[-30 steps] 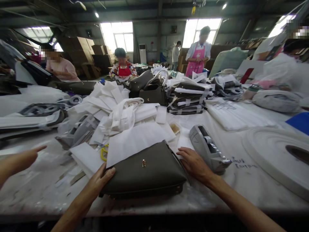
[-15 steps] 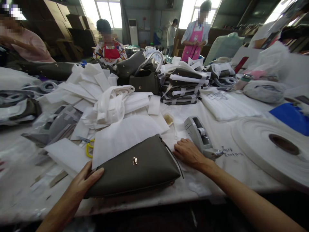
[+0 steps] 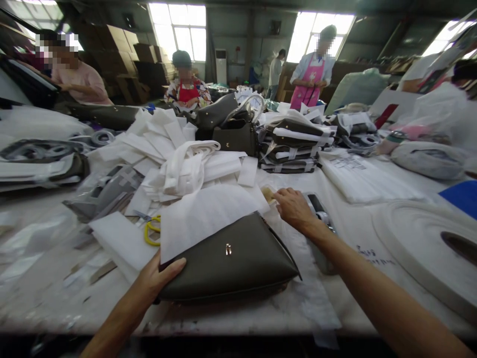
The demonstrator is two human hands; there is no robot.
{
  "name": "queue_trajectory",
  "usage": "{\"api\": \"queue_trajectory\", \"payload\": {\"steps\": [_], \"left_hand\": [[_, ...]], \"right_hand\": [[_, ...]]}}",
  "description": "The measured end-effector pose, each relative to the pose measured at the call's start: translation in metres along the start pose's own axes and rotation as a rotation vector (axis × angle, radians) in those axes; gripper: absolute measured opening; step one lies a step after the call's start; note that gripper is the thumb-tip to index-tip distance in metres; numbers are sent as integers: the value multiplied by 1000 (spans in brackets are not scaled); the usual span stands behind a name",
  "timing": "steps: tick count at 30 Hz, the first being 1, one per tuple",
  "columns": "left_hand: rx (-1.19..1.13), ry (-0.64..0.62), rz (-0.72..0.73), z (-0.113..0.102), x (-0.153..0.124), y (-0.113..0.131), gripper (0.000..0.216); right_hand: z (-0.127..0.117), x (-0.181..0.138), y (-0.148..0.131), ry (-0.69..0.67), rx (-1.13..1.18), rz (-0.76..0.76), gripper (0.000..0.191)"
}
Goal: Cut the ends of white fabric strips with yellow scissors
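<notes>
Left hand (image 3: 156, 278) curled on the near corner of the gray handbag (image 3: 231, 261), flat on the counter (image 3: 372, 233). Right hand (image 3: 294, 209) spread loosely by the small tan packet (image 3: 267, 193), holding nothing.

We are seeing the handbag (image 3: 227, 261) lying on the bench (image 3: 372, 233), a sheet (image 3: 204, 214) lying behind it, scissors (image 3: 151, 229) lying to its left, and the tape dispenser (image 3: 320, 219) standing to its right.
</notes>
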State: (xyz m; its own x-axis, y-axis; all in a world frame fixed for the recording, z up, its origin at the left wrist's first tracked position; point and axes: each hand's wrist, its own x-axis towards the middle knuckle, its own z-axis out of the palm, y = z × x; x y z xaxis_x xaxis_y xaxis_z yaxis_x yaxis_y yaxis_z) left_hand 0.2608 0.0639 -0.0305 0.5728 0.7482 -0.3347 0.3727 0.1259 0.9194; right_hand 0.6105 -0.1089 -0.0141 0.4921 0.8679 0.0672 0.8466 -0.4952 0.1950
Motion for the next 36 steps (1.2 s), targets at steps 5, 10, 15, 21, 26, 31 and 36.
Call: {"api": "queue_trajectory", "payload": {"steps": [5, 10, 15, 21, 26, 31, 36], "left_hand": [[-56, -147, 83, -5, 1, -5, 75], [-87, -218, 190, 2, 5, -8, 70], [-74, -264, 340, 5, 6, -8, 72], [242, -468, 201, -55, 1, 3, 41], [442, -139, 151, -98, 33, 33, 33], [504, 169, 286, -94, 123, 67, 35], [528, 237, 261, -79, 199, 78, 38]], "right_hand": [[30, 42, 2, -60, -79, 7, 52], [51, 55, 4, -111, -124, 10, 43], [50, 58, 16, -176, -146, 16, 40], [10, 66, 27, -175, -80, -46, 30], [-48, 74, -24, 30, 152, -73, 26], [-85, 78, -107, 34, 243, -261, 17], [-93, 95, -148, 16, 274, -397, 17]]}}
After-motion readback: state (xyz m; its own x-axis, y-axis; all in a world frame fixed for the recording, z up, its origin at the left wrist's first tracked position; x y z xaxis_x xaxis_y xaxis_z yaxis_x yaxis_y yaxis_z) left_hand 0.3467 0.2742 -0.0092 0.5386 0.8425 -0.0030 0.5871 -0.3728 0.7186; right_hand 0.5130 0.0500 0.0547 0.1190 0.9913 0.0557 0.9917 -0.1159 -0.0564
